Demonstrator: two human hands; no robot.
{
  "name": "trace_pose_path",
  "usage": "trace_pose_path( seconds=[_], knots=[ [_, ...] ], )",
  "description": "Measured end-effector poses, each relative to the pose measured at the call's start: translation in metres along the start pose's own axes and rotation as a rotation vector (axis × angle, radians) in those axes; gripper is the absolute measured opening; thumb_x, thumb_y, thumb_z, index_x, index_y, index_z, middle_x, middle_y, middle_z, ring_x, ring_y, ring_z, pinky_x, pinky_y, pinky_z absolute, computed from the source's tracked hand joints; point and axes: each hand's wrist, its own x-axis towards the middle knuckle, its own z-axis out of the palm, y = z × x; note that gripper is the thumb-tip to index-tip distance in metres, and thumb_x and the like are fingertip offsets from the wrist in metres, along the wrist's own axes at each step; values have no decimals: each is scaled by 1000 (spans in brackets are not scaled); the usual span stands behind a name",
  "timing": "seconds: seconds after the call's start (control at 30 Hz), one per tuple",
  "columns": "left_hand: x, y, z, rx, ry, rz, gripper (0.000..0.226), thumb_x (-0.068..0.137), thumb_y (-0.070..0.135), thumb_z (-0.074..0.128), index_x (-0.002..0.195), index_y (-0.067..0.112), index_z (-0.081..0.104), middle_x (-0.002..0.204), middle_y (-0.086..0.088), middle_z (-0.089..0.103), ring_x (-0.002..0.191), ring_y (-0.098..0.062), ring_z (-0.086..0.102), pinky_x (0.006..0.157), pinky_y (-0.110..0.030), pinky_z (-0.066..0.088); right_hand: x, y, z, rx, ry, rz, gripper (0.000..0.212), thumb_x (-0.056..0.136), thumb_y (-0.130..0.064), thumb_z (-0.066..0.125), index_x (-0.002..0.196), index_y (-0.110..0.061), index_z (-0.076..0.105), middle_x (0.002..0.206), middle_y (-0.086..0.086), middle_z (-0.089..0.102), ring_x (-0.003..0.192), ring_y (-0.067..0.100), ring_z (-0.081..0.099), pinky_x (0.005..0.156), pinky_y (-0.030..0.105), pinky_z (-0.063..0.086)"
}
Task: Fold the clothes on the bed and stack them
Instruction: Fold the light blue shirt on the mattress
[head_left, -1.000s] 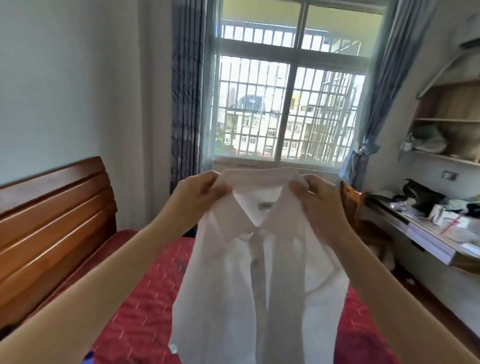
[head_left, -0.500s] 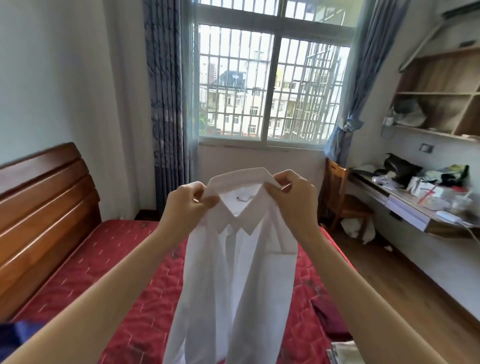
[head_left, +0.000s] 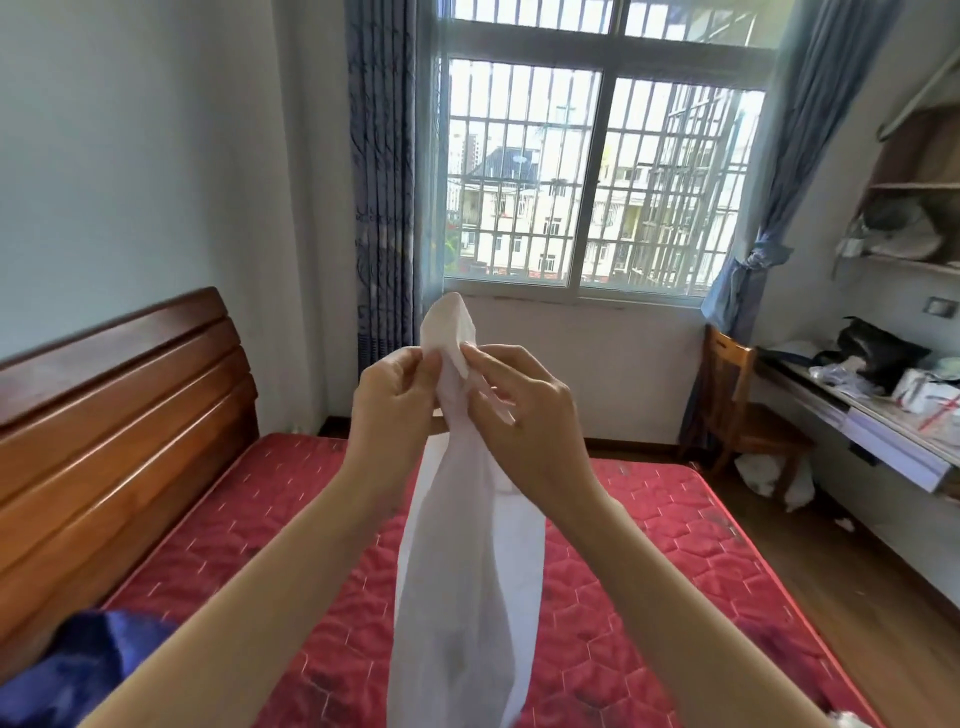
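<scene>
Both hands have drawn together since half a second ago, so the white shirt (head_left: 467, 545) that was spread open at the collar now hangs as 1 narrow column, folded lengthwise. Left hand (head_left: 392, 410) and right hand (head_left: 519, 415) are almost touching, each pinching the shirt near its top, with the collar end poking up above the fingertips. Held high like this, the cloth drops straight under its own weight — probably to line up the 2 halves before it is laid down. Its lower part hangs in front of the red quilted mattress of the bed (head_left: 649, 545), apparently clear of it, though the hem runs out of view. A blue garment (head_left: 78, 660) lies at the bed's near left corner, by the wooden headboard (head_left: 119, 410). No finished stack shows on the bed.
</scene>
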Motion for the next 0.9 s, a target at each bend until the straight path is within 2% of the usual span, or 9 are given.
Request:
trace_pose_path(
  seconds=[0.13, 0.23, 0.33, 0.43, 0.53, 0.63, 0.7, 0.77, 0.9],
  knots=[
    [0, 1, -1, 91, 69, 0, 35, 84, 49, 68, 92, 15, 68, 85, -11, 73, 82, -29, 72, 70, -42, 60, -10, -2, 7, 33, -147, -65, 58, 77, 11, 45, 129, -10, 62, 121, 2, 57, 104, 11, 57, 88, 18, 50],
    [2, -1, -3, 176, 146, -16, 12, 92, 23, 61, 91, 13, 67, 86, -10, 70, 83, -26, 69, 78, -45, 58, -14, 0, 7, 70, -260, -85, 61, 73, 14, 42, 127, -6, 62, 128, 1, 56, 114, 9, 55, 99, 15, 43],
    [4, 0, -11, 201, 14, -21, 12, 97, 11, 54, 91, 13, 64, 83, -7, 67, 78, -20, 64, 71, -35, 56, -2, 5, -8, 99, -190, -90, 42, 80, 16, 55, 112, -5, 71, 116, -1, 63, 104, 8, 63, 94, 28, 52],
    [3, 5, -17, 354, -184, 49, 13, 99, 9, 50, 101, 10, 63, 92, -11, 68, 84, -25, 66, 79, -41, 55, 29, 9, -30, -5, -81, -136, 37, 82, -11, 73, 119, -11, 67, 120, -7, 58, 111, 10, 58, 99, 31, 48],
    [5, 5, -19, 541, -278, 172, 19, 100, 13, 48, 104, -1, 61, 93, -25, 63, 83, -39, 60, 76, -50, 50, 59, 5, -39, -107, -458, -133, 68, 75, -44, 77, 136, -26, 53, 132, -16, 52, 120, -1, 46, 104, 17, 35],
    [8, 5, -19, 605, -263, 259, 21, 100, 16, 50, 105, 0, 63, 85, -19, 63, 78, -35, 61, 72, -44, 50, 72, 3, -29, -113, -672, -57, 50, 70, -40, 83, 116, -34, 66, 109, -22, 63, 102, -8, 53, 88, 6, 37],
    [11, 0, -23, 635, -218, 294, 10, 96, 17, 57, 96, 11, 66, 79, 2, 66, 73, -14, 63, 64, -20, 48, 74, 6, -23, -89, -657, -31, 36, 67, -35, 85, 99, -36, 70, 92, -21, 67, 93, -4, 58, 81, 7, 40],
    [11, -6, -26, 663, -177, 285, 5, 93, 22, 62, 93, 19, 66, 77, 16, 65, 68, 0, 63, 60, -8, 42, 70, 13, -18, -56, -637, -12, 30, 66, -31, 86, 92, -30, 73, 84, -15, 69, 87, 1, 61, 78, 13, 42],
    [11, -29, -38, 435, -298, 94, 35, 88, 44, 62, 102, 12, 62, 88, -11, 71, 73, -18, 64, 69, -30, 48, 60, 27, -10, 69, -538, 82, 21, 69, -18, 85, 86, -17, 74, 80, -2, 71, 74, 2, 58, 71, 20, 46]
  ],
)
